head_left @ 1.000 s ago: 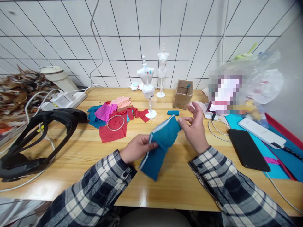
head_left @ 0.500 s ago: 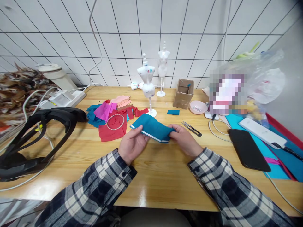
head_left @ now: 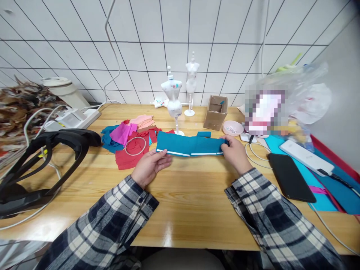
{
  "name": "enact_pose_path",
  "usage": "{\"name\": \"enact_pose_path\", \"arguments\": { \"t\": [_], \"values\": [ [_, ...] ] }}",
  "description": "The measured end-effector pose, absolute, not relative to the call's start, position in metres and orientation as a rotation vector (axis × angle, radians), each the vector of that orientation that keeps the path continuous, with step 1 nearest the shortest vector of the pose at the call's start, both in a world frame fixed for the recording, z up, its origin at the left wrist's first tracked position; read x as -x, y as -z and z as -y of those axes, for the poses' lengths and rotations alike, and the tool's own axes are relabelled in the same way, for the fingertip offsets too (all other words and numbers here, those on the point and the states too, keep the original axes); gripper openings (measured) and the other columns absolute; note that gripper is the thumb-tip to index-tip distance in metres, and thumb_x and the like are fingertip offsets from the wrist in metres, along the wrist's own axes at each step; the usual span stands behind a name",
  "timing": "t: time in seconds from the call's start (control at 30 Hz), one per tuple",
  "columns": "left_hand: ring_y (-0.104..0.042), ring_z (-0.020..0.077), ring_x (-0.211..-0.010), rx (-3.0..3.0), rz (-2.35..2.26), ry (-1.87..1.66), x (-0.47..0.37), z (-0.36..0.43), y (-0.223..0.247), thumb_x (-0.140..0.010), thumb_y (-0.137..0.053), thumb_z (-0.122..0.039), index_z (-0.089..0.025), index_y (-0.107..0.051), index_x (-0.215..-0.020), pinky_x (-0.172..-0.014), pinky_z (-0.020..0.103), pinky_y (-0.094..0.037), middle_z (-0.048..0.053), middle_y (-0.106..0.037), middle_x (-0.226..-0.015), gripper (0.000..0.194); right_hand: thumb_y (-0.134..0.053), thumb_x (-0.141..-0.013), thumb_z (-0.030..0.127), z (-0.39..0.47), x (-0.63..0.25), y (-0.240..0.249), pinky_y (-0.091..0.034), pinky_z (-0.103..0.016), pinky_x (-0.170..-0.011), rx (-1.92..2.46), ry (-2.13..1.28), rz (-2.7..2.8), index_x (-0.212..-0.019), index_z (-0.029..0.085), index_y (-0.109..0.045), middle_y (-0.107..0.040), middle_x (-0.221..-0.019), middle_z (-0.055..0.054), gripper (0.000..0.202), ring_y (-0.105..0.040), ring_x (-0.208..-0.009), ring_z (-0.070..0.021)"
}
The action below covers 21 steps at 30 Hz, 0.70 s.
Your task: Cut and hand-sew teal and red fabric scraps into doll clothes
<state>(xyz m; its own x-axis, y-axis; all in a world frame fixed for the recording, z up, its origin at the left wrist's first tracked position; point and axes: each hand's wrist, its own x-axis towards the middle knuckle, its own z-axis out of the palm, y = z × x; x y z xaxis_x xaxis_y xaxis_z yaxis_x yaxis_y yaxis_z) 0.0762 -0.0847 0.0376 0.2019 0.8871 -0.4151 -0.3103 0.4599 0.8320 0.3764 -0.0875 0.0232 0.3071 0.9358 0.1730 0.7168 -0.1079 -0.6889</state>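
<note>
A long teal fabric strip [head_left: 191,144] is stretched out between both hands above the wooden table, with white strips along its lower edge. My left hand [head_left: 150,165] pinches its left end, thumb on top of a white strip. At the right end, my right hand [head_left: 236,152] grips the fabric between thumb and fingers. Just behind the strip lies a small teal piece [head_left: 204,134], partly covered by it. Red fabric [head_left: 128,159] with a metal ring [head_left: 135,146] on it lies to the left of the strip.
Two small white mannequins [head_left: 172,97] stand near the tiled wall. Right of them are a cardboard box [head_left: 216,112], a pink bowl [head_left: 233,128] and a black phone [head_left: 291,177]. A black headset [head_left: 70,165] and a power strip [head_left: 75,119] lie at the left.
My right hand has moved right, and the teal fabric has opened from a shorter, tilted shape into a long, nearly level strip. It now hides the scissors' place. The view has shifted slightly.
</note>
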Motion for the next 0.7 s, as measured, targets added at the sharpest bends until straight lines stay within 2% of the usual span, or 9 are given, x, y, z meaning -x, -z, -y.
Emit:
{"name": "enact_pose_path", "arguments": {
  "t": [0.1,0.17,0.23,0.3,0.37,0.47,0.53,0.6,0.7],
  "values": [
    [-0.072,0.0145,-0.069,-0.722,-1.058,-0.862,-0.066,0.084,-0.036,-0.079,-0.071,-0.016,-0.011,-0.066,-0.082,-0.068,0.023,-0.058,0.009,-0.075,-0.08,0.007,-0.045,-0.074,0.019,0.086,-0.379,-0.019,-0.045,-0.037,-0.069,1.865,-0.412,1.478,-0.097,0.02,-0.065,-0.066,-0.08,-0.005,0.031,-0.059,-0.072,-0.0236],
    [-0.072,0.0144,-0.073,-0.759,-1.059,-0.837,-0.064,0.086,-0.036,-0.077,-0.073,-0.017,-0.01,-0.068,-0.084,-0.071,0.022,-0.057,0.011,-0.075,-0.085,0.011,-0.048,-0.075,0.019,0.087,-0.374,-0.02,-0.047,-0.044,-0.08,1.791,-0.29,1.494,-0.111,0.018,-0.061,-0.067,-0.097,-0.01,0.038,-0.06,-0.088,-0.0272],
    [-0.072,0.0146,-0.079,-0.744,-1.037,-0.879,-0.066,0.089,-0.037,-0.078,-0.073,-0.018,-0.01,-0.069,-0.088,-0.076,0.022,-0.057,0.011,-0.075,-0.091,0.013,-0.053,-0.076,0.019,0.093,-0.363,-0.026,-0.041,-0.051,-0.095,1.637,-0.037,1.544,-0.126,0.017,-0.053,-0.059,-0.121,-0.015,0.051,-0.053,-0.111,-0.0307],
    [-0.071,0.0155,-0.084,-0.665,-0.988,-0.912,-0.071,0.094,-0.038,-0.08,-0.072,-0.019,-0.011,-0.069,-0.089,-0.08,0.024,-0.057,0.01,-0.075,-0.093,0.013,-0.054,-0.08,0.018,0.104,-0.346,-0.034,-0.036,-0.052,-0.102,1.456,0.158,1.678,-0.131,0.02,-0.049,-0.055,-0.128,-0.014,0.052,-0.047,-0.12,-0.0307],
    [-0.071,0.017,-0.087,-0.566,-0.909,-0.865,-0.076,0.099,-0.039,-0.082,-0.069,-0.02,-0.013,-0.069,-0.089,-0.08,0.027,-0.057,0.01,-0.075,-0.095,0.01,-0.053,-0.084,0.015,0.116,-0.324,-0.04,-0.042,-0.045,-0.096,1.225,0.2,1.939,-0.125,0.026,-0.055,-0.064,-0.113,-0.009,0.043,-0.056,-0.107,-0.0265],
    [-0.069,0.0171,-0.093,-0.478,-0.759,-0.78,-0.084,0.107,-0.038,-0.083,-0.068,-0.019,-0.015,-0.07,-0.093,-0.079,0.028,-0.056,0.007,-0.073,-0.101,0.011,-0.053,-0.088,0.016,0.129,-0.298,-0.041,-0.043,-0.04,-0.09,1.026,0.282,2.296,-0.127,0.027,-0.057,-0.064,-0.122,-0.006,0.041,-0.057,-0.101,-0.0233],
    [-0.067,0.0177,-0.096,-0.478,-0.704,-0.736,-0.087,0.112,-0.038,-0.083,-0.068,-0.02,-0.016,-0.07,-0.094,-0.081,0.029,-0.056,0.007,-0.073,-0.103,0.012,-0.052,-0.089,0.015,0.132,-0.29,-0.039,-0.043,-0.039,-0.086,0.996,0.381,2.322,-0.127,0.025,-0.058,-0.066,-0.122,-0.004,0.039,-0.057,-0.096,-0.0216],
    [-0.067,0.0198,-0.098,-0.511,-0.693,-0.675,-0.088,0.114,-0.039,-0.083,-0.068,-0.021,-0.015,-0.07,-0.096,-0.082,0.032,-0.055,0.009,-0.072,-0.106,0.015,-0.053,-0.09,0.014,0.131,-0.29,-0.036,-0.042,-0.037,-0.081,1.002,0.444,2.26,-0.12,0.025,-0.063,-0.07,-0.113,-0.002,0.033,-0.057,-0.089,-0.02],
    [-0.069,0.0203,-0.091,-0.604,-0.752,-0.625,-0.085,0.114,-0.04,-0.081,-0.071,-0.024,-0.015,-0.071,-0.098,-0.077,0.031,-0.055,0.011,-0.072,-0.106,0.019,-0.055,-0.089,0.015,0.128,-0.3,-0.035,-0.039,-0.036,-0.076,1.064,0.441,2.15,-0.108,0.028,-0.068,-0.074,-0.102,0.001,0.026,-0.056,-0.081,-0.0185]
  ]
}}
